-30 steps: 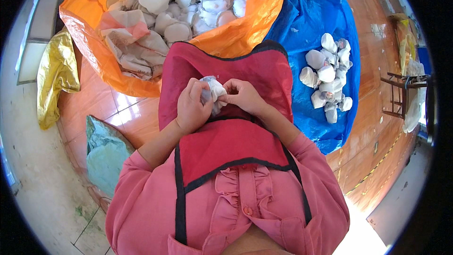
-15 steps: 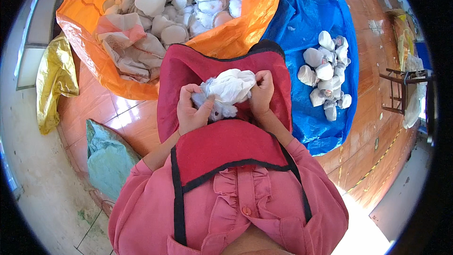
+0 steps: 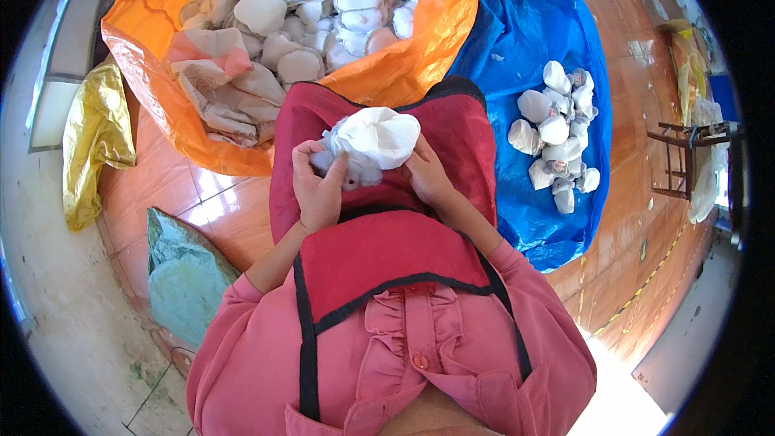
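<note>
Over my lap I hold a plush piece with a smooth, rounded white cloth part above and grey fluffy fur below. My left hand is closed on its furry left side, thumb in front. The fingers of my right hand pinch the lower right edge of the white cloth; some fingertips are hidden behind it. Beneath the piece lies my dark red apron with black edging. To the right, several similar white and grey plush pieces form a loose pile on a blue plastic sheet.
Ahead to the left, a large orange sack stands open, full of flat, rounded white pieces. A yellow sack and a green sack lie at left. A wooden stool stands far right on the tiled floor.
The white cloth has gone from crumpled to a smoother, rounded shape, and the piece has moved slightly left. My right hand has shifted left and lower along its edge.
</note>
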The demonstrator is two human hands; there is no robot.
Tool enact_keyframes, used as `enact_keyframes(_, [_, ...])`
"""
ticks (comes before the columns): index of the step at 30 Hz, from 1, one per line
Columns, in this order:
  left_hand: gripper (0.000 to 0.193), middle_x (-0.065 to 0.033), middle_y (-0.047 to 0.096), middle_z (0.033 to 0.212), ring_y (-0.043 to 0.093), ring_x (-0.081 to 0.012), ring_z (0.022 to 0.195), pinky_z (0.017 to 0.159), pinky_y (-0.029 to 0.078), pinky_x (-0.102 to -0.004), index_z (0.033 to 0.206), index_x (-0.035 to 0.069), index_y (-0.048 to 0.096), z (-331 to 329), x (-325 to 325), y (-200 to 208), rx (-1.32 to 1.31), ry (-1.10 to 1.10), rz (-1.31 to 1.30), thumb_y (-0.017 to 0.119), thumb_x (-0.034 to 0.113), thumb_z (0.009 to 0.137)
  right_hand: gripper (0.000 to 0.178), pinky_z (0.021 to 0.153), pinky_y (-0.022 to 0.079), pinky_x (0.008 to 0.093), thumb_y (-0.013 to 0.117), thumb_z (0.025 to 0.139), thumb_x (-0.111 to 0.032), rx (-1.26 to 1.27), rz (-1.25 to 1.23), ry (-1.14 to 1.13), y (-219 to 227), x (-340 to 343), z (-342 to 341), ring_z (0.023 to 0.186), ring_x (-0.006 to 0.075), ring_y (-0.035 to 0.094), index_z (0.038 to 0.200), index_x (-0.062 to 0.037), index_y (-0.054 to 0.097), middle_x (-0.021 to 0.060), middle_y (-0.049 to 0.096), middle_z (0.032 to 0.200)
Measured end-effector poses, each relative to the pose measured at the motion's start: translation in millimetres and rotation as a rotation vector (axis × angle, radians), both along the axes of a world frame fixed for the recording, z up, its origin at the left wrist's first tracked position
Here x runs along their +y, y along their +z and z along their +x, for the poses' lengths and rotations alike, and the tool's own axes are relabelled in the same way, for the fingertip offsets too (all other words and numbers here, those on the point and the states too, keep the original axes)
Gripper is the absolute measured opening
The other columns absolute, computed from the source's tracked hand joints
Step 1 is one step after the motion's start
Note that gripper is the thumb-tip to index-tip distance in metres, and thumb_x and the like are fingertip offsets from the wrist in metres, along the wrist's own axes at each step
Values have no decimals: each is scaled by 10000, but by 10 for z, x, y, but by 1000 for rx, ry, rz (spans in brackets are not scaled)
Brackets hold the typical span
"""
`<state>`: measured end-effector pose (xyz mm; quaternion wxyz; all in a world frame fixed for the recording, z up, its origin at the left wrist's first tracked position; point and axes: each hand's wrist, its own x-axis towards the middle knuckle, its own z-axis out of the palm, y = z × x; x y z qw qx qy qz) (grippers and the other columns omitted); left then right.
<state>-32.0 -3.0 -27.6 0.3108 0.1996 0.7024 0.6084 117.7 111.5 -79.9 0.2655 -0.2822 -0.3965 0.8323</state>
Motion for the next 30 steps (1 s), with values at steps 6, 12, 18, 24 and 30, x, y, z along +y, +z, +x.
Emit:
enact_keyframes(6, [439,-56,541,975,541,-146,874,738,471,-273,1113,72,480,16,44,124,-21,-88,-67,624,-49,717,501,1007,411,313,657,865,-39,3,68,-47,-119,31,5,1160,142,523,1333,-71,482,31,557,1266])
enact_keyframes(12, [687,-64,553,1118,529,-189,1063,906,447,-281,1252,69,527,-32,66,90,-432,-232,-71,533,-171,609,392,947,455,303,638,883,-46,-70,215,-8,-150,73,39,1073,131,573,1267,-70,558,18,616,1179])
enact_keyframes(18, [792,-80,546,1211,525,-248,1152,953,476,-348,1292,77,525,-92,105,94,-773,-136,223,494,-256,574,266,892,490,310,530,952,-89,152,-179,-268,-97,-55,-33,1011,146,612,1211,-70,588,25,650,1121])
enact_keyframes(24, [807,-114,448,1354,487,-267,1208,993,442,-353,1367,67,436,-181,113,137,-757,-218,177,489,-222,615,307,898,493,317,531,943,-65,161,-288,-113,-83,55,13,1033,162,610,1249,-70,548,35,633,1154])
enact_keyframes(30, [766,-147,457,1359,482,-276,1212,1015,404,-371,1442,56,302,-238,105,110,-699,-196,7,525,-79,722,381,929,471,307,585,890,0,-21,79,-170,30,40,-49,1072,155,578,1257,-76,518,25,607,1173])
